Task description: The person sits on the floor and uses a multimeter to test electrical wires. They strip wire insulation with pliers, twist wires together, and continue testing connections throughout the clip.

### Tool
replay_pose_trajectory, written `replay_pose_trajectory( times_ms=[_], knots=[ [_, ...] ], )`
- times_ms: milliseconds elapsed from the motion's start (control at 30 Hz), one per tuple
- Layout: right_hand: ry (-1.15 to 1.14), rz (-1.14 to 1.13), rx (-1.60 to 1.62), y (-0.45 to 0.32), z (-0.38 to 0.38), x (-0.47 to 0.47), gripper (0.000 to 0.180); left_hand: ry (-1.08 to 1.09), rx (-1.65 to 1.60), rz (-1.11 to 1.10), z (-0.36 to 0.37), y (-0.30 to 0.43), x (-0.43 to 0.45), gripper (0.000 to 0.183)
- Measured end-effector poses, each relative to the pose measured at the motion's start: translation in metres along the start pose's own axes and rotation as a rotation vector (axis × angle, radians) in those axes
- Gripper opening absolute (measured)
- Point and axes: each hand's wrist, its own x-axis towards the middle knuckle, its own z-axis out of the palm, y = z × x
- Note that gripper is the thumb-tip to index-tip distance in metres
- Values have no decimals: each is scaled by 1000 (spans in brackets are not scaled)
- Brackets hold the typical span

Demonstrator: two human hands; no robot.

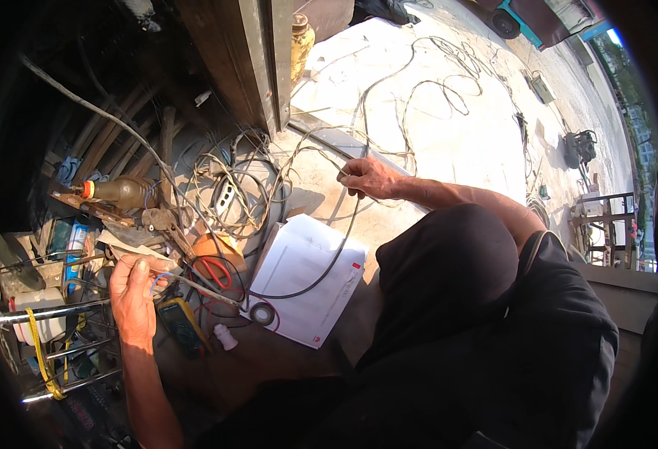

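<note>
My left hand (133, 300) pinches the end of a grey cable (205, 290), from which a thin blue wire (158, 282) curls out by the fingertips. Farther out on the right, my right hand (371, 178) is closed around a black cable (351, 221). That cable loops down over a white printed box (306, 275), on whose near corner a roll of dark tape (262, 314) lies. Between my left hand and the box are a yellow-cased multimeter (183, 326), a white lamp holder (225, 337) and a red-handled tool (215, 271).
Coiled cables with a white power strip (225, 196) lie beyond the box. A brown bottle (124, 192) rests at the left among wooden pieces. A metal door post (259, 62) stands ahead. Chrome rails (54, 311) are at near left; long cables (464, 59) cross the sunlit floor.
</note>
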Motion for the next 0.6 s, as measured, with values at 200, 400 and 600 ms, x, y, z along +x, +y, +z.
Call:
replay_pose_trajectory(
  times_ms=[200,400,600],
  knots=[
    [-25,47,36,17,8,-27,30,19,-7,-19,0,-7,5,20],
    [134,4,32,39,1,-25,52,11,-4,-15,-5,-14,5,21],
    [224,-4,57,45,-24,-24,53,32,1,-29,-7,-19,7,20]
  ],
)
